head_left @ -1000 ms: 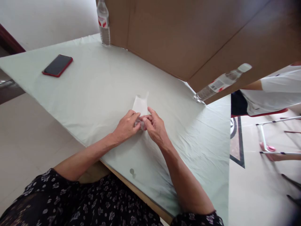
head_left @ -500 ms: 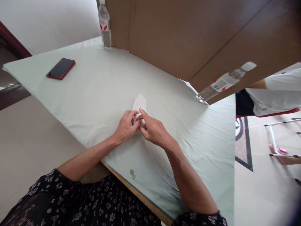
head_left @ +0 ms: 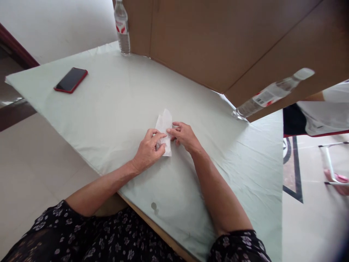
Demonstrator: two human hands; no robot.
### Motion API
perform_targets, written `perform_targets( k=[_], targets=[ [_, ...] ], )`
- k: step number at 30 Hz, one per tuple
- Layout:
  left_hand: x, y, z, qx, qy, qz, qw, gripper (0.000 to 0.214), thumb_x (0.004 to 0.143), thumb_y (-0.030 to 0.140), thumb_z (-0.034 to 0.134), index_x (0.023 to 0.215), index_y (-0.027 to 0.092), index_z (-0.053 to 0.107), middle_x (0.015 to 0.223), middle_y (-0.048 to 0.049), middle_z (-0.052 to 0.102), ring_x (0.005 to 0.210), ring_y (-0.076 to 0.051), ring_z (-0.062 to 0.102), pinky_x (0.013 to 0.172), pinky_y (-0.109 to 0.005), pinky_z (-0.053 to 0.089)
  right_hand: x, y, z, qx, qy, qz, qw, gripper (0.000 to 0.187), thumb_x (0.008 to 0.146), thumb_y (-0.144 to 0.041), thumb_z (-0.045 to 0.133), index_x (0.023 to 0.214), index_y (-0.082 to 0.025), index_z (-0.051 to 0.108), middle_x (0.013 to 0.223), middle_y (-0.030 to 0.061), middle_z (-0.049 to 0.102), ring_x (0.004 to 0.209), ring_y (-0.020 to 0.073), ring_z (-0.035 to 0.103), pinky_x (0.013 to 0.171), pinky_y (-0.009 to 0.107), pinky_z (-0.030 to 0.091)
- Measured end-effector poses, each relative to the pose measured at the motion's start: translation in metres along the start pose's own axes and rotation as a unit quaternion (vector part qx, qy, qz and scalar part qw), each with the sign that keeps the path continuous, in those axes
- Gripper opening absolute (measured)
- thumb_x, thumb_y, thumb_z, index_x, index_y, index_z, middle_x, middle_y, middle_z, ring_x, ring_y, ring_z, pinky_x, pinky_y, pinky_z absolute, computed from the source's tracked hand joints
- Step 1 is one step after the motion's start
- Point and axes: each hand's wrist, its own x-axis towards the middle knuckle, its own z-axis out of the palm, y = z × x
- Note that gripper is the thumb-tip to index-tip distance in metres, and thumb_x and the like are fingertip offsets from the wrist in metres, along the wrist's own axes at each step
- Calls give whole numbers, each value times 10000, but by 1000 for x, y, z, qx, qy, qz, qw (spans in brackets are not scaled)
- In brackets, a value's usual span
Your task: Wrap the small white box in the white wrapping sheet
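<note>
A small white, crinkled sheet, paper or thin plastic (head_left: 164, 126), lies on the pale green tablecloth (head_left: 114, 105) in front of me. My left hand (head_left: 148, 149) rests on its near left part, fingers curled and pinching it against the table. My right hand (head_left: 184, 135) holds the sheet's right edge with thumb and fingertips pressed together. Something small and greyish shows under my left fingers; I cannot make it out.
A red-cased phone (head_left: 71, 80) lies at the far left. A water bottle (head_left: 122, 27) stands at the back beside a tall cardboard screen (head_left: 218, 43); a second bottle (head_left: 269, 94) stands at the screen's right end. Another person's white sleeve (head_left: 327, 112) shows at right.
My right hand has moved away from my left, out to the sheet's right edge. More of the white sheet now shows between the hands.
</note>
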Motion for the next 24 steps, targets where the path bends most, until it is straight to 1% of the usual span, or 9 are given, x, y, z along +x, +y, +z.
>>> perform_targets(
  k=[4,6,8,11,14,17,19,21,24],
  targets=[
    [-1,0,1,37,19,35,999,284,862,150,584,1124,180,688,1369,-133,563,734,-94,603,715,-258,556,14,-5,8,1,-23,-5,1000,417,710,-291,801,1058,-136,630,632,-46,594,443,82,477,345,199,300],
    [-1,0,1,45,22,53,997,282,865,131,565,1109,183,696,1406,-134,568,793,-116,644,757,-275,565,18,-6,10,-1,-26,-13,1000,292,691,-266,791,905,-165,620,602,-65,560,437,69,450,359,197,286],
    [1,1,0,40,15,64,997,279,864,116,548,1084,190,701,1318,-114,637,895,-155,679,825,-293,566,19,-6,10,-1,-28,-25,999,223,667,-253,769,775,-183,587,582,-73,520,446,68,431,374,205,285],
    [3,2,-2,26,-7,48,998,255,859,116,543,1044,200,697,1115,-83,710,1012,-200,677,909,-328,551,19,-7,11,28,-40,-47,998,197,662,-310,740,687,-187,588,572,-66,496,477,79,410,413,228,299],
    [4,2,-3,6,-26,13,1000,230,859,139,554,1037,208,682,1050,-60,712,858,-172,653,831,-316,552,13,-9,13,94,-51,-75,991,225,660,-380,744,694,-181,646,620,-40,565,569,104,468,524,251,389],
    [4,1,-3,9,-3,-20,1000,215,843,183,602,1049,202,660,1087,-66,661,739,-137,588,754,-303,541,2,-10,17,145,-50,-97,983,269,661,-420,765,775,-181,717,732,-11,666,696,138,558,677,284,466],
    [4,-1,-4,30,40,-41,998,313,799,226,673,1105,186,620,1125,-90,611,824,-169,593,804,-343,547,-9,-10,18,153,-49,-120,980,273,691,-430,761,817,-188,746,798,3,705,769,161,603,755,308,489],
    [4,-5,-5,40,79,-55,995,513,747,263,739,1215,172,551,1194,-122,572,1003,-236,595,904,-413,540,-20,-8,19,137,-55,-152,977,249,750,-431,738,835,-198,761,833,11,724,823,184,639,814,334,503],
    [6,-13,-8,11,73,-57,996,734,734,282,764,1380,178,431,1351,-164,515,1233,-299,535,1018,-476,497,-39,2,19,52,-51,-220,973,234,856,-429,667,878,-223,775,920,32,753,938,227,685,900,380,512]
  ],
)
